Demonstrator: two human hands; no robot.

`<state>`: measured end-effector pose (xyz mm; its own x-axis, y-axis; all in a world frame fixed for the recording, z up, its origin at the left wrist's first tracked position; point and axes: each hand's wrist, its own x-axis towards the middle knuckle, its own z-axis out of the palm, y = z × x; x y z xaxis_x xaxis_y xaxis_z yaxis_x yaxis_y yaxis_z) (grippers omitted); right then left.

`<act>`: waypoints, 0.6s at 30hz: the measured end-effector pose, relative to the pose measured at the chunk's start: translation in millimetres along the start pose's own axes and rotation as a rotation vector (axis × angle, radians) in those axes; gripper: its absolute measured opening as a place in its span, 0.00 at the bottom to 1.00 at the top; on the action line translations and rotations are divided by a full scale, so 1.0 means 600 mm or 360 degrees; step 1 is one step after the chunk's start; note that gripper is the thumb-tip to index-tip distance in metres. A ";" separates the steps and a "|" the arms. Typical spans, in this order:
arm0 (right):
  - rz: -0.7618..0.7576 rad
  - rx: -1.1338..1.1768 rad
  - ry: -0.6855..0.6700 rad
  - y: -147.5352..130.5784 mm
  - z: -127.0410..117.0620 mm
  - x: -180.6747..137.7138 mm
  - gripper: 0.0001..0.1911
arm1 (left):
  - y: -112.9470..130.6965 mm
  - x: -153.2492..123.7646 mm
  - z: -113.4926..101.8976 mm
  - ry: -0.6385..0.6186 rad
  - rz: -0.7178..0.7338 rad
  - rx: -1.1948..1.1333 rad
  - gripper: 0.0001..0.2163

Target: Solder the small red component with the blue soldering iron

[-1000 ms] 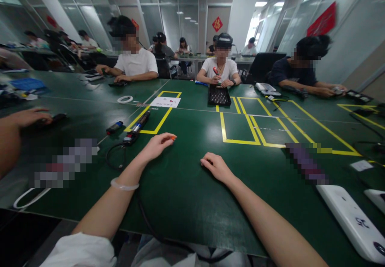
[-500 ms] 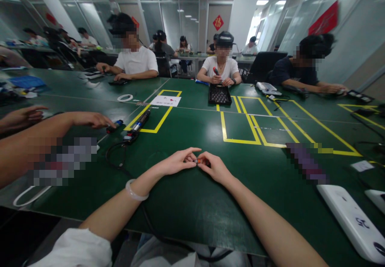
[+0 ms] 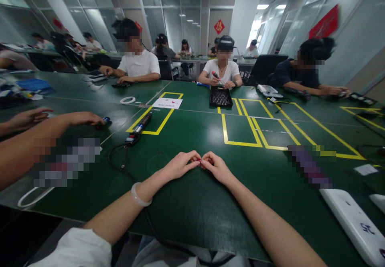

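Observation:
Over the green table [image 3: 192, 215], my left hand [image 3: 182, 166] and my right hand [image 3: 218, 168] meet fingertip to fingertip. Between them shows a tiny red part [image 3: 199, 160], mostly covered by the fingers; its exact kind is too small to make out. Both hands are closed in a pinch around it. To the left of my left hand lies a dark electric screwdriver [image 3: 142, 124] with a blue band, its black cable [image 3: 112, 160] curling down toward the table edge.
A co-worker's arm [image 3: 39, 134] reaches in from the left, the hand on a small dark-blue tool [image 3: 105, 122]. Yellow tape [image 3: 240, 142] marks rectangles on the table. A white power strip [image 3: 351, 219] lies at right. Across sits a person with a black tray [image 3: 221, 97].
My left fingers have curled in and the hands have closed tighter on the small part, now showing red. The co-worker's hand at left has drawn back leftward with the dark-blue tool.

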<state>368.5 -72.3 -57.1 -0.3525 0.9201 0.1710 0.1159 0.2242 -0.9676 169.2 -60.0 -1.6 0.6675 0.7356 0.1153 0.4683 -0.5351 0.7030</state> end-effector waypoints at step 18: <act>0.0031 -0.0106 0.0042 0.003 -0.003 0.001 0.16 | -0.084 -0.001 -0.077 0.0339 -0.0225 0.0413 0.16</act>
<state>370.4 -70.7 -58.6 -0.3251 0.9324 0.1578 0.1843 0.2261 -0.9565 118.5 -14.4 -4.5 0.4629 0.8653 0.1923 0.6972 -0.4893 0.5239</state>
